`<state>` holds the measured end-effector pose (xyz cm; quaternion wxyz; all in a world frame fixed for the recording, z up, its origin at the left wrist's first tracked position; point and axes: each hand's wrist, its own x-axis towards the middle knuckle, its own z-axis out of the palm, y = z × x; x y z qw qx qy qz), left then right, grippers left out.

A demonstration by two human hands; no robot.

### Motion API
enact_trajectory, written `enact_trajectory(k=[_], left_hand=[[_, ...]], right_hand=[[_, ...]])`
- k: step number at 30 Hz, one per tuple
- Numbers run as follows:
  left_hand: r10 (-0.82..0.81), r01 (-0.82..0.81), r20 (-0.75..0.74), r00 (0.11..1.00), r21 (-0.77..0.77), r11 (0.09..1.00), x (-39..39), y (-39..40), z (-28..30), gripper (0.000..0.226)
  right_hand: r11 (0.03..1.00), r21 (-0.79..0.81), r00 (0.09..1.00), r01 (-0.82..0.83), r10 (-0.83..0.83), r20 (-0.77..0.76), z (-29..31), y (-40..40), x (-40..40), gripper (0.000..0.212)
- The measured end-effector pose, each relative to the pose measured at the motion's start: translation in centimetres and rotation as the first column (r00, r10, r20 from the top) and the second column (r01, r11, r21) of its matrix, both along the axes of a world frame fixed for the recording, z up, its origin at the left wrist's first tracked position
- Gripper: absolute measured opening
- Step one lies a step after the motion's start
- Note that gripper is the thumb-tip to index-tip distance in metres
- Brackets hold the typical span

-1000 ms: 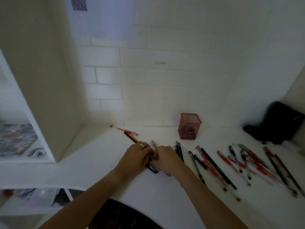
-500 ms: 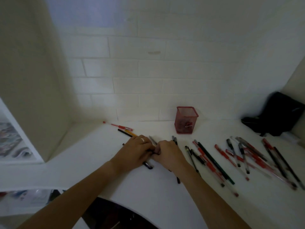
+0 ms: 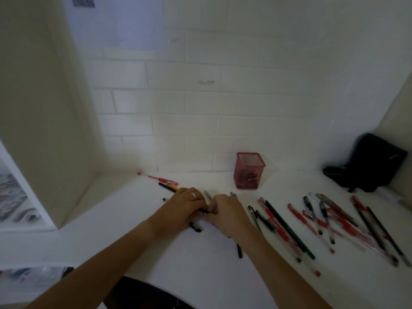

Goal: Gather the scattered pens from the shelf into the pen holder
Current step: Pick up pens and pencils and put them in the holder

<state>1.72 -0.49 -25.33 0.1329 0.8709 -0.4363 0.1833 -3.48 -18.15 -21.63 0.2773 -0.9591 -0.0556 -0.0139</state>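
A red mesh pen holder (image 3: 249,170) stands upright near the back wall of the white shelf (image 3: 200,270). My left hand (image 3: 182,208) and my right hand (image 3: 227,211) lie side by side in front of it, both closed over a small bunch of pens (image 3: 195,227) on the shelf; pen ends stick out above and below the fingers. Several red and black pens (image 3: 330,221) lie scattered to the right of my hands. A red pen (image 3: 160,179) and a black-and-yellow one (image 3: 169,187) lie to the back left.
A black bag (image 3: 374,163) sits in the back right corner against the side wall. A white upright panel (image 3: 44,130) bounds the shelf on the left, with another shelf compartment (image 3: 15,197) beyond it. A dark rounded object (image 3: 145,295) shows below the shelf's front edge.
My hands stay together over the same bunch of pens, barely shifting. The camera has tilted, so the whole scene sits slightly differently in view.
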Motion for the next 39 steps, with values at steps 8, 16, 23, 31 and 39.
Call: enact_trajectory(k=[8, 16, 23, 31, 39], left_hand=[[0.065, -0.075, -0.037, 0.997, -0.490, 0.869, 2.1, -3.5, 5.8, 0.024], [-0.119, -0.186, -0.352, 0.928, -0.718, 0.671, 5.5, -12.5, 7.2, 0.015], [0.021, -0.210, -0.282, 0.959, -0.659, 0.723, 7.6, -13.0, 4.1, 0.027], [0.029, -0.154, -0.217, 0.976, -0.584, 0.797, 8.6, -13.4, 2.2, 0.031], [-0.008, -0.187, -0.325, 0.946, -0.563, 0.805, 7.4, -12.7, 1.4, 0.044]], right_hand=[[0.855, 0.519, 0.965, 0.023, -0.154, 0.212, 9.6, -5.4, -0.4, 0.006], [0.605, 0.796, 0.867, 0.022, -0.407, 0.286, 8.8, -8.7, 3.9, 0.010], [0.604, 0.787, 0.621, 0.125, -0.666, 0.413, 8.6, -12.8, 8.3, 0.011], [0.822, 0.480, 0.775, 0.306, -0.508, 0.376, 3.5, -11.9, 11.9, 0.020], [0.805, 0.475, 0.814, 0.355, -0.516, 0.267, 1.1, -11.4, 11.7, 0.022]])
